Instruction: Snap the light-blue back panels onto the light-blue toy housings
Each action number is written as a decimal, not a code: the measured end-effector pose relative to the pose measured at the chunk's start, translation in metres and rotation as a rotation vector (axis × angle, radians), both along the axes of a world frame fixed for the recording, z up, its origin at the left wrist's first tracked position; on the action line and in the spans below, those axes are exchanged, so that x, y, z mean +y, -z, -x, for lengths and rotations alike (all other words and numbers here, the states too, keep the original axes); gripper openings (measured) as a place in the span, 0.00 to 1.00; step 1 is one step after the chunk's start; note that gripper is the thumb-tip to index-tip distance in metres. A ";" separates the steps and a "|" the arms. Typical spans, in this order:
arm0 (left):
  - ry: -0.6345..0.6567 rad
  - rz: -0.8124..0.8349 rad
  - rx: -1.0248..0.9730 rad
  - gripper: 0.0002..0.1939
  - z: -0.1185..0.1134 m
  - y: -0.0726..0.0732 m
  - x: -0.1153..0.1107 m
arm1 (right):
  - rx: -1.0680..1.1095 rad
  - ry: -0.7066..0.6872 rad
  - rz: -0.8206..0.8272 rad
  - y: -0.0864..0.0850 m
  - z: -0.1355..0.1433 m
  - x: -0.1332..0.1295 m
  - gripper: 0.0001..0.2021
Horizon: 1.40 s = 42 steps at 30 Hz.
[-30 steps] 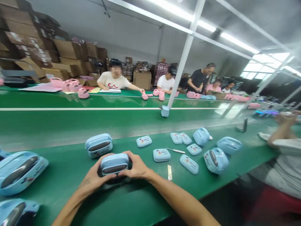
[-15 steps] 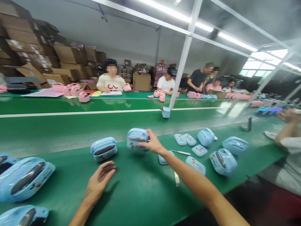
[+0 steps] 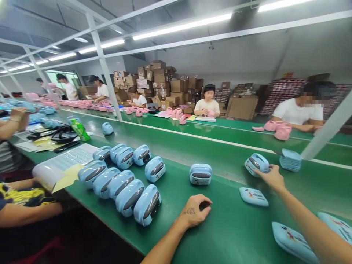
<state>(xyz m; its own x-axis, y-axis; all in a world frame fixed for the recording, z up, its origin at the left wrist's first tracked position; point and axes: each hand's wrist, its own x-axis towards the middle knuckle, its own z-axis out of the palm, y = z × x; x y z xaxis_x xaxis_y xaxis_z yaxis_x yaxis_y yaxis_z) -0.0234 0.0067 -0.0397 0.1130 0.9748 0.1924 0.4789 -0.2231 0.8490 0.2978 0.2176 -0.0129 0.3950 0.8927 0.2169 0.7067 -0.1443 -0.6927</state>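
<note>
My right hand (image 3: 273,178) grips the side of a rounded light blue plastic casing (image 3: 257,165) with a grey oval panel and a handle-like top, near the belt's stack of thin blue pieces (image 3: 290,160). Near the middle of the green table, my left hand (image 3: 196,211) has curved fingers, a gap between thumb and forefinger, and nothing in it. Beyond it a similar blue casing (image 3: 200,174) stands upright. A flat blue cover (image 3: 253,197) with a printed cartoon figure lies below my right hand; a larger-looking cover (image 3: 293,240) is partly behind my right forearm.
Several blue casings (image 3: 125,196) stand in rows at left, beside printed sheets (image 3: 66,165) and a green packet (image 3: 79,130). A co-worker's arm (image 3: 30,216) is at the left edge. A white post (image 3: 330,117) rises at right. People sit across the belt among pink casings (image 3: 283,130).
The view has swung left, bringing the rows of blue casings into sight. My right hand still holds its casing, now tilted and farther from the standing one. My left fingers are more curled.
</note>
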 end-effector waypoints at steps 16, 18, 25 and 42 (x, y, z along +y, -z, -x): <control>-0.240 -0.464 0.037 0.11 0.046 -0.085 -0.095 | 0.211 -1.063 -0.341 -0.021 0.145 -0.143 0.21; -0.388 -0.558 0.063 0.10 0.062 -0.086 -0.109 | 0.355 -1.157 -0.225 -0.020 0.212 -0.149 0.23; -0.458 -0.629 0.202 0.17 0.096 -0.059 -0.150 | 0.432 -1.134 0.034 -0.024 0.397 -0.129 0.57; -0.365 -0.512 -0.007 0.47 0.066 -0.074 -0.102 | 1.100 -1.251 0.629 -0.067 0.233 -0.150 0.43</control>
<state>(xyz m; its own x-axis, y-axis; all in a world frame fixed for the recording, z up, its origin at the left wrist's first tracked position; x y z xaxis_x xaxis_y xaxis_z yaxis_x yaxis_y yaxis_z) -0.0897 -0.0958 0.0340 -0.2123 0.7342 0.6449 0.5960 -0.4257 0.6809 0.0645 0.0676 0.0537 -0.8057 0.5814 -0.1130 -0.1144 -0.3399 -0.9335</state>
